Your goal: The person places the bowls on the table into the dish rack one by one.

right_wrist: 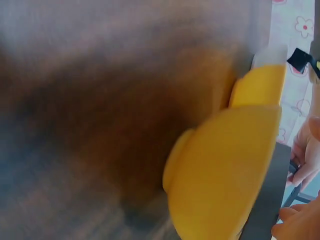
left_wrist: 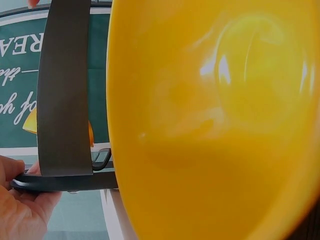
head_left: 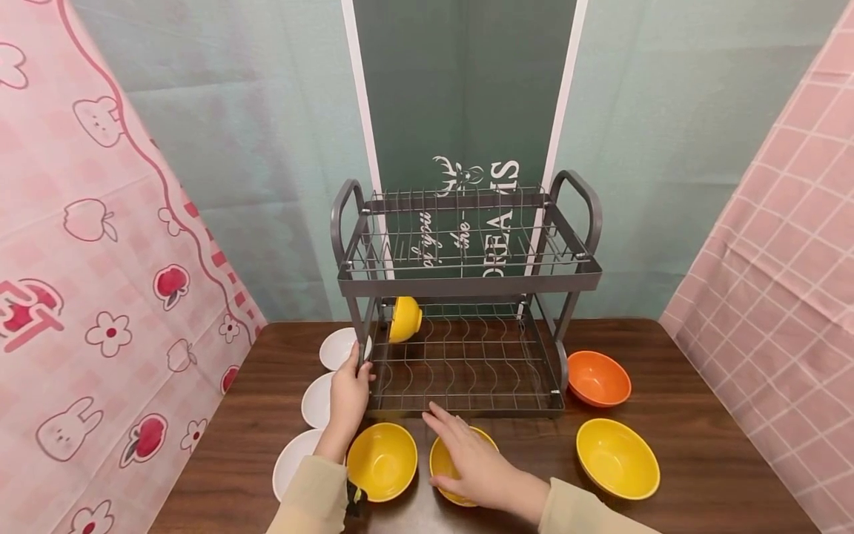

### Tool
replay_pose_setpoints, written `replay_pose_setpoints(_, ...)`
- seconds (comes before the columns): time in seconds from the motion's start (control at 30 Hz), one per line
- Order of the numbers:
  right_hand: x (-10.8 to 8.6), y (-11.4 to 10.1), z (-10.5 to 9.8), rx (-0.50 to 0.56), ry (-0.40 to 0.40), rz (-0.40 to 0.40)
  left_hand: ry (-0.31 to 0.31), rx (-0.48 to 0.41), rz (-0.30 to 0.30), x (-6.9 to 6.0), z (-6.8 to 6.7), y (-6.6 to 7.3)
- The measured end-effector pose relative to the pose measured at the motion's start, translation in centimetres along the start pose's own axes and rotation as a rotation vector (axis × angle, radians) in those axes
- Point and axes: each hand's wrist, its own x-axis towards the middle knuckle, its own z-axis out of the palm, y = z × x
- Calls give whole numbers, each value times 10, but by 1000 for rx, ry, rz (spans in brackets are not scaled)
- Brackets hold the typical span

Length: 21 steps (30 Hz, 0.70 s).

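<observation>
Partly hidden yellow bowl, right hand obscuring it

Green panel behind the rack: white lettering, turned sideways, reading upward from where I stand. Legible through the wires: "of you", "the", and "DREA", then a letter partly hidden by the rack, then "S". Pink cloth, left: red characters, cut off, unreadable.

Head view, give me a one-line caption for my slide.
Left hand gripping a dish rack, right hand over a yellow bowl, another bowl tipped sideways on the lower shelf.
</observation>
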Motion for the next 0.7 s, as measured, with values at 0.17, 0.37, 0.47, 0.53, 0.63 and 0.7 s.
replay_pose_setpoints(0.17, -14, -3, 8, -23, -14, -29, 2, 5, -3, 0, 1, 0)
replay_pose_setpoints(0.37, -27, -5, 12, -32, -93, -39, 7, 13, -1, 0, 1, 1)
replay_pose_setpoints(0.47, -31, -5, 12, -39, -150, -16, 7, 8, -5, 0, 2, 0)
replay_pose_setpoints(0.53, -32, -4, 13, -52, -177, -2, 11, 7, -1, 0, 2, -1)
replay_pose_setpoints(0.63, -33, -3, 15, -94, -193, -11, 19, 9, 5, 0, 2, -1)
replay_pose_setpoints(0.7, -34, -2, 17, -130, -183, -40, 22, 8, 8, 0, 1, -1)
